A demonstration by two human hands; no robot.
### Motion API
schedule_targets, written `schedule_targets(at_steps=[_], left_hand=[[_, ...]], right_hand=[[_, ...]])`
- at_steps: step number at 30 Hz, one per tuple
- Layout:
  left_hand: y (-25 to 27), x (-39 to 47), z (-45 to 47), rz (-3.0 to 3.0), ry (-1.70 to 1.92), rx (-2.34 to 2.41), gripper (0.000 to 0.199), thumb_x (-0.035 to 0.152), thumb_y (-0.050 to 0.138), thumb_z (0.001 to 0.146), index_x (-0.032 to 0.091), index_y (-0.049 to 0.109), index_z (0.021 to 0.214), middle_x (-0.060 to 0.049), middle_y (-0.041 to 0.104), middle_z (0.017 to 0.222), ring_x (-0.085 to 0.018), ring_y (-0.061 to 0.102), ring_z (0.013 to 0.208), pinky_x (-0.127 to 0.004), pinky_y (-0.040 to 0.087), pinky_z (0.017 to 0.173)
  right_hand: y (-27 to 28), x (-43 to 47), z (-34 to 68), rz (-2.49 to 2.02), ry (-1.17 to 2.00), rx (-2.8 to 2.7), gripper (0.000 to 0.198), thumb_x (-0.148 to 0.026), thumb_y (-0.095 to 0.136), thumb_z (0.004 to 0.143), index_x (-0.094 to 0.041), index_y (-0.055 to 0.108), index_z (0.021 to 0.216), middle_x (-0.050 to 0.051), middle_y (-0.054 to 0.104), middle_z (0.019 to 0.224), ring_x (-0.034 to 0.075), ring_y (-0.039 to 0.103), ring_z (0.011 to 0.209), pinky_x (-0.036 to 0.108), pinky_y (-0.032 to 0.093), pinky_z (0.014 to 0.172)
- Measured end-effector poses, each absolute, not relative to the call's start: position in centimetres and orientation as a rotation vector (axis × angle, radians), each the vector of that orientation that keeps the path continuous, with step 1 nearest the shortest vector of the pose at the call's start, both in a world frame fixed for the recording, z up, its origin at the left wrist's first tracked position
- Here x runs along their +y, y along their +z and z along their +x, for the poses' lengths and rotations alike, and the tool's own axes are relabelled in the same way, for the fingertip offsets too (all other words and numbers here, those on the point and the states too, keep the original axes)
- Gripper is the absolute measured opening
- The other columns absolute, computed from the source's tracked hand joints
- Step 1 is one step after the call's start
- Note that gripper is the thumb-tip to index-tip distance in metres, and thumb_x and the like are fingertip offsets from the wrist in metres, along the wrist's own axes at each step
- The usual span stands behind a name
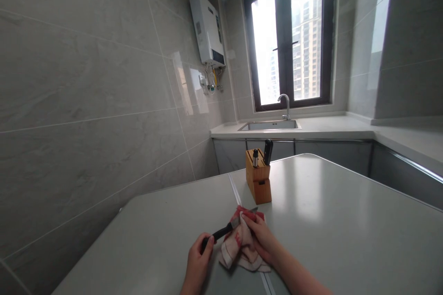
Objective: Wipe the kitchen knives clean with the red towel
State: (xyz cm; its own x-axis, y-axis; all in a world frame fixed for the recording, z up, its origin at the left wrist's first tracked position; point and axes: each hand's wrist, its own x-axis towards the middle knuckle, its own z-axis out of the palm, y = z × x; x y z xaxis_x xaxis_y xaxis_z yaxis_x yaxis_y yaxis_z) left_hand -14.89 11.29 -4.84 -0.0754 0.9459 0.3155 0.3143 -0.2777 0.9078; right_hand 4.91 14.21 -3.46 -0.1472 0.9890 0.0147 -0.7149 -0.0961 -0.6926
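Grey tiled wall [86,73] filled the left of the frame; a bright, dark-framed window [286,41] stood upper right, above a white counter [327,124].

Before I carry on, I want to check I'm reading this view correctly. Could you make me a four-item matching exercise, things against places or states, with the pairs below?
Things
1. knife
2. cloth
3. knife block
4. faucet

Places and states
A. wooden, standing on the table beyond the hands
B. silver, standing at the sink
C. held by its black handle in the left hand
D. red and pale, bunched in the right hand

Pairs: 1-C, 2-D, 3-A, 4-B
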Motion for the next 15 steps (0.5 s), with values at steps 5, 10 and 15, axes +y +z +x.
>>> schedule_targets(at_steps=[5, 10, 15], left_hand=[[-5.35, 11.38, -15.21, 1.453, 1.422, 1.353, 0.033, 0.048, 0.055, 0.077, 0.015, 0.054, 0.07, 0.005, 0.04, 0.053, -0.01, 0.036, 0.05, -0.019, 0.029, 0.047], [-5.29, 11.55, -15.26, 1.273, 1.504, 1.317, 0.031, 0.048, 0.056, 0.076, 0.017, 0.052, 0.075, 0.007, 0.037, 0.05, -0.007, 0.032, 0.045, -0.017, 0.025, 0.043], [-5.14, 11.56, -15.33, 1.143, 1.543, 1.311, 0.033, 0.049, 0.06, 0.072, 0.017, 0.053, 0.075, 0.008, 0.037, 0.049, -0.006, 0.032, 0.045, -0.015, 0.024, 0.042]], right_hand=[[-3.55, 14.34, 5.03, -0.543, 1.597, -0.624, 0.021, -0.03, 0.073, 0.064, -0.015, 0.066, 0.076, 0.004, 0.068, 0.073, 0.018, 0.063, 0.07, 0.032, 0.048, 0.075], [-3.4, 14.33, 5.12, -0.539, 1.583, -0.598, 0.019, -0.029, 0.073, 0.064, -0.016, 0.066, 0.075, 0.004, 0.069, 0.074, 0.019, 0.064, 0.074, 0.033, 0.047, 0.079], [-3.32, 14.46, 5.17, -0.523, 1.578, -0.563, 0.018, -0.028, 0.073, 0.063, -0.016, 0.067, 0.075, 0.005, 0.07, 0.075, 0.02, 0.064, 0.074, 0.034, 0.047, 0.08]])
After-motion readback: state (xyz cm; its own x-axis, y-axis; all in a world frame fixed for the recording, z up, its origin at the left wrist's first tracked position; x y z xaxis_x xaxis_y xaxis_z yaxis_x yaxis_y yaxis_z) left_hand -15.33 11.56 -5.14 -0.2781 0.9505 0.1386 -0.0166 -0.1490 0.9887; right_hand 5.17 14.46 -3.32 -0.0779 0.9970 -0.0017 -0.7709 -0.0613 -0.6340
